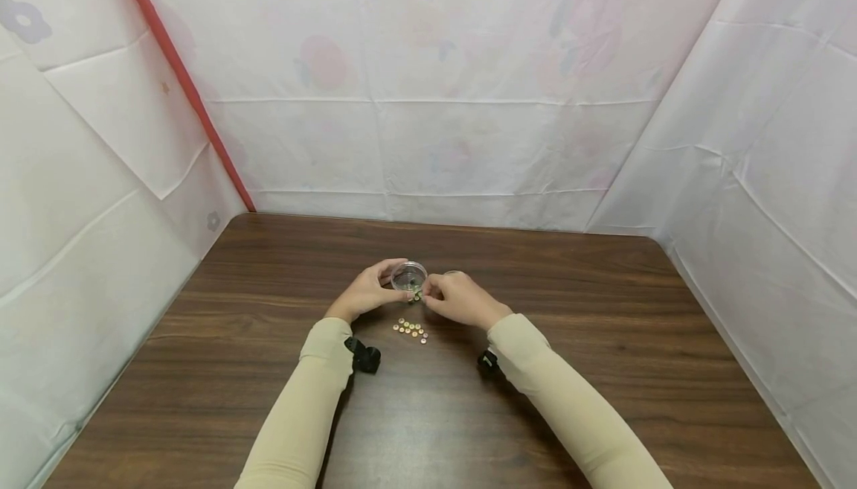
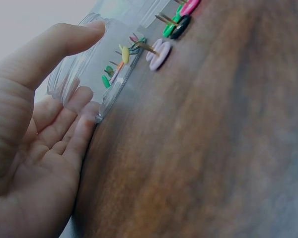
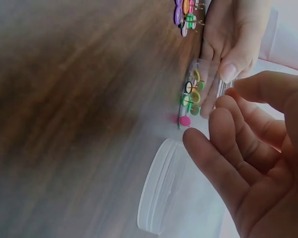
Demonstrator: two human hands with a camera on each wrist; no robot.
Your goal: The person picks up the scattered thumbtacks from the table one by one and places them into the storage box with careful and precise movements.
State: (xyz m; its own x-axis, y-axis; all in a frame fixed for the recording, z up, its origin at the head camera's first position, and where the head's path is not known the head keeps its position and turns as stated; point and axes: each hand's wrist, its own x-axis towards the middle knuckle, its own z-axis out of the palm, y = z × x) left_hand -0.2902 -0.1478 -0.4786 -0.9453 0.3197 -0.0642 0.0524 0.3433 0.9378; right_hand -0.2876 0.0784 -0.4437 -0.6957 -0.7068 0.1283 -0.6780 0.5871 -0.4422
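My left hand (image 1: 367, 292) grips a clear round plastic container (image 1: 409, 276), thumb on one side and fingers round the other. The container is tipped on its side. Colourful thumbtacks (image 3: 191, 96), green, yellow, black and pink, lie inside it in the right wrist view. At its near edge, my right hand (image 1: 463, 300) has its fingers bent and its thumb and fingertips close together by the rim. Whether they pinch anything is hidden. More thumbtacks (image 1: 408, 329) lie grouped on the table before the hands; a pale purple thumbtack (image 2: 160, 55) there has its pin up.
A clear round lid (image 3: 161, 188) rests on the brown wooden table (image 1: 602, 340), beside the right hand and partly hidden by it in the head view. Black straps with small cameras sit on both wrists. White printed sheets (image 1: 428, 139) hang around the table's back and sides.
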